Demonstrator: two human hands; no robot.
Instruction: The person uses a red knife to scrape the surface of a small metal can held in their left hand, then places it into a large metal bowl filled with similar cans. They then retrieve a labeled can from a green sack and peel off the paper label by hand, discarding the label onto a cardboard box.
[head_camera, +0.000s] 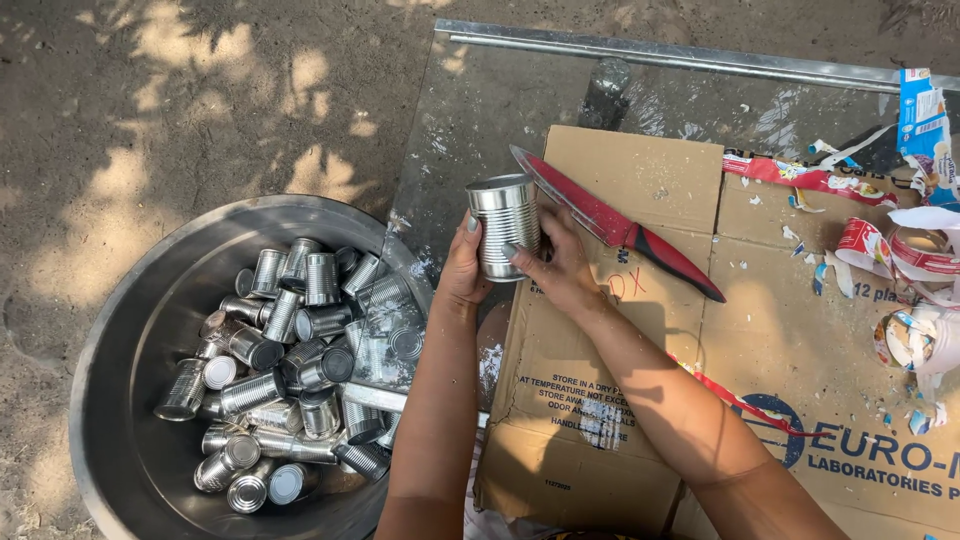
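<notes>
Both hands, left (462, 268) and right (560, 268), clasp one bare tin can (505, 226) upright above the cardboard sheet (640, 180), long axis vertical, a red-handled knife (615, 222) lying just right of it.

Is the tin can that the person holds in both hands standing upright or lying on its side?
Upright. The tin can shows its round top rim facing up, with the left hand and right hand gripping its ribbed sides.
</notes>
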